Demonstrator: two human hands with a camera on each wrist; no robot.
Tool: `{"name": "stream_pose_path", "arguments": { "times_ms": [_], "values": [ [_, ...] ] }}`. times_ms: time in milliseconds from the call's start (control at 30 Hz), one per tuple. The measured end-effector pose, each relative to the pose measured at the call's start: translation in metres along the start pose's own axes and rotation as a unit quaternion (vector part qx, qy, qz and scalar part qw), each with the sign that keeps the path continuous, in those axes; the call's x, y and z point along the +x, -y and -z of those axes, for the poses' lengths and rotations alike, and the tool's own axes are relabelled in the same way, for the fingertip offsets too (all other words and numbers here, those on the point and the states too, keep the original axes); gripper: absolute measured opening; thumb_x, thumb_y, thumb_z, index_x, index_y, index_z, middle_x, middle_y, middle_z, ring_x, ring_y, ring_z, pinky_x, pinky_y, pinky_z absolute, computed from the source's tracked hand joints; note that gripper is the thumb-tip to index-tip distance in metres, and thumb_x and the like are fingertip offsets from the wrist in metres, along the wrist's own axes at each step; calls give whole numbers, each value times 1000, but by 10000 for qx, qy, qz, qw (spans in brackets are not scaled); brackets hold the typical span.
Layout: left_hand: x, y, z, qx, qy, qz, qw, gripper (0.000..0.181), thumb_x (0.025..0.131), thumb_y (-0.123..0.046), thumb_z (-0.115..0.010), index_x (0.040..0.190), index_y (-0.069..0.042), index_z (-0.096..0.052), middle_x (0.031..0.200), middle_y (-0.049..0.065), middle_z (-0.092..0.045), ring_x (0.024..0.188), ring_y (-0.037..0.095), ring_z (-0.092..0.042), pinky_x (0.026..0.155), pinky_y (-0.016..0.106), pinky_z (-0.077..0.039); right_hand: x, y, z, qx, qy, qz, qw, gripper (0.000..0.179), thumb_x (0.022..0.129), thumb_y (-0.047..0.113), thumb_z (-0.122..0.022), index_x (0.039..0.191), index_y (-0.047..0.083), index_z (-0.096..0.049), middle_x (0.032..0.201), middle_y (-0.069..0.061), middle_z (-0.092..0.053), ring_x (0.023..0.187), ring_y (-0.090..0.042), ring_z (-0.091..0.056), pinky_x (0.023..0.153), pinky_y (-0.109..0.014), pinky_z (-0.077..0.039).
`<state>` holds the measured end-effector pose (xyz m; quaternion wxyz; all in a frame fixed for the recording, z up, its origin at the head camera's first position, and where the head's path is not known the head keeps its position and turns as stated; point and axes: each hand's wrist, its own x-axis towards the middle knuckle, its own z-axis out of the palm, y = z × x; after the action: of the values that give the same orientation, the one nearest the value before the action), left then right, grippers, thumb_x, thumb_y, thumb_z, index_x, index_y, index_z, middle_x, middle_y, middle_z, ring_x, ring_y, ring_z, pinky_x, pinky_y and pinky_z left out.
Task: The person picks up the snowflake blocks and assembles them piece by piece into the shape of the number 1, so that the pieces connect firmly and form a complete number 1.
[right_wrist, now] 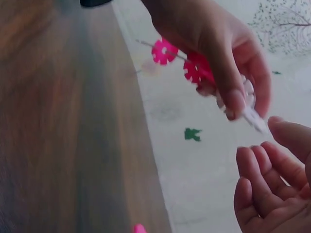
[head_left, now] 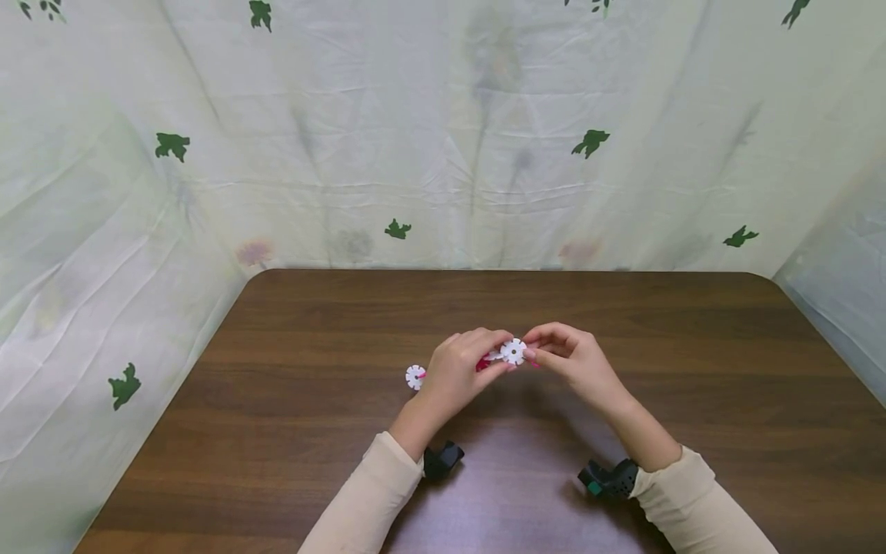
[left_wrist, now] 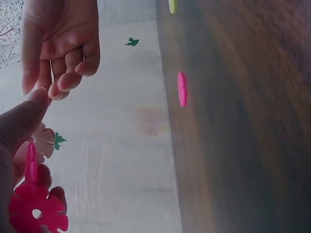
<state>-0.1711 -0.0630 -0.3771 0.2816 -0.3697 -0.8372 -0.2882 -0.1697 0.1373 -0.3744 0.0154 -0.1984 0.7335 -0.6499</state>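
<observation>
My left hand (head_left: 460,365) grips a chain of interlocking notched plastic discs between thumb and fingers. In the head view a white disc (head_left: 514,352) shows at its right end and another white disc (head_left: 415,377) sticks out left of the hand. Pink discs (right_wrist: 164,51) link them, one pink disc (left_wrist: 39,211) showing large in the left wrist view. My right hand (head_left: 577,362) is beside the right-end white disc, fingertips close to its edge. In the right wrist view its thumb and loosely bent fingers (right_wrist: 260,187) stand apart, with no disc visible between them.
Beyond the hands, a pink disc (left_wrist: 182,90) and a yellow disc (left_wrist: 172,6) appear edge-on at the brown wooden table (head_left: 332,308). A pale cloth (head_left: 443,154) with green leaf shapes hangs behind the table. Each wrist wears a black camera mount (head_left: 443,460).
</observation>
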Motion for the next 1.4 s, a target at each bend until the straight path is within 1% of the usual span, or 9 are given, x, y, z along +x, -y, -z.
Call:
{"name": "stream_pose_path", "arguments": {
  "times_ms": [100, 233, 300, 533, 667, 867, 1100, 1200, 1400],
  "values": [
    [0, 2, 2, 3, -117, -13, 9999, 36, 70, -22, -78, 101, -9, -65, 88, -2, -64, 78, 8, -57, 68, 23, -44, 0, -2, 5, -410, -162, 260, 9987, 22, 80, 3, -66, 100, -5, -59, 88, -12, -61, 74, -26, -60, 64, -31, -50],
    [1, 4, 4, 17, -189, 36, 9998, 34, 71, -22, -77, 101, -9, -64, 88, -1, -63, 77, 9, -57, 69, 24, -45, 2, -8, 11, -834, -309, 365, 9954, 23, 81, 6, -66, 101, 0, -60, 92, -11, -61, 78, -21, -60, 65, -27, -49],
    [1, 5, 5, 2, -226, 59, 9997, 34, 71, -22, -77, 100, -9, -64, 87, -1, -63, 76, 9, -57, 68, 24, -45, 3, -11, 13, -1067, -348, 366, 9930, 23, 80, 7, -67, 102, 1, -60, 93, -13, -61, 79, -18, -59, 66, -26, -49],
    [1, 9, 7, -51, -371, 82, 9993, 37, 68, -19, -79, 101, -8, -64, 87, -1, -64, 76, 10, -57, 69, 23, -45, 6, -35, 21, -1831, -398, 146, 9822, 32, 79, 10, -69, 107, -1, -58, 95, -17, -60, 80, -20, -57, 70, -28, -48],
    [1, 10, 8, -42, -363, 106, 9993, 38, 69, -20, -79, 102, -8, -64, 89, -1, -64, 78, 10, -58, 71, 23, -45, 8, -51, 25, -1924, -338, -31, 9807, 36, 78, 11, -70, 109, -2, -57, 95, -15, -60, 80, -21, -57, 70, -28, -47],
    [1, 11, 9, -84, -379, 179, 9991, 39, 68, -19, -79, 102, -7, -65, 89, 0, -64, 79, 10, -58, 71, 23, -45, 9, -68, 27, -2006, -164, 1, 9795, 38, 77, 11, -71, 110, -2, -57, 96, -14, -57, 83, -23, -55, 70, -29, -46],
    [0, 11, 10, -93, -309, 251, 9992, 38, 70, -22, -78, 103, -7, -65, 91, 0, -64, 81, 9, -58, 73, 22, -45, 9, -75, 27, -2855, 4, -5, 9584, 30, 79, 11, -69, 106, 0, -62, 100, -12, -52, 79, -20, -50, 67, -30, -42],
    [0, 11, 10, -97, -309, 242, 9992, 38, 71, -21, -77, 103, -7, -64, 91, 0, -64, 81, 10, -58, 74, 22, -45, 10, -75, 26, -3006, 54, -6, 9537, 26, 79, 10, -69, 102, 1, -63, 98, -11, -51, 76, -18, -47, 65, -30, -40],
    [0, 11, 9, -76, -330, 225, 9992, 38, 69, -20, -78, 103, -7, -64, 91, 0, -64, 81, 10, -58, 73, 22, -46, 10, -72, 25, -2741, 49, -145, 9616, 25, 78, 9, -70, 98, 7, -56, 84, -4, -55, 71, -17, -48, 61, -29, -41]
  ]
}}
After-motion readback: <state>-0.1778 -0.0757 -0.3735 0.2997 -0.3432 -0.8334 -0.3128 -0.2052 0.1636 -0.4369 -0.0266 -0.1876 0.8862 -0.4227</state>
